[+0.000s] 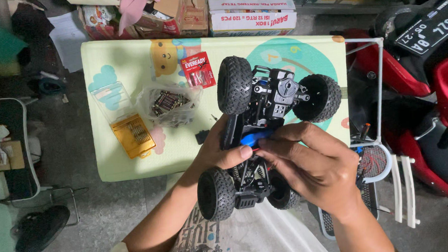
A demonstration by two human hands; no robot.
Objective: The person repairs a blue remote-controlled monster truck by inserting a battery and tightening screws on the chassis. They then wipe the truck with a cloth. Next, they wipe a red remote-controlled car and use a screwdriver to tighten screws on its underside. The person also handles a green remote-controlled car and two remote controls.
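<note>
A black toy car chassis (263,101) with large knobbly tyres and no body shell is held upside-up over a pale green play mat (130,54). My left hand (220,154) grips its left side near the middle. My right hand (311,162) holds a small blue-handled screwdriver (255,138) against the chassis centre, thumb and fingers pinching it.
On the mat lie a red blister pack of batteries (198,69), a clear bag of small dark parts (168,104), an open orange bit case (133,136) and a small black piece (202,137). Cardboard boxes (252,16) stand behind. A red motorbike (423,82) is at right.
</note>
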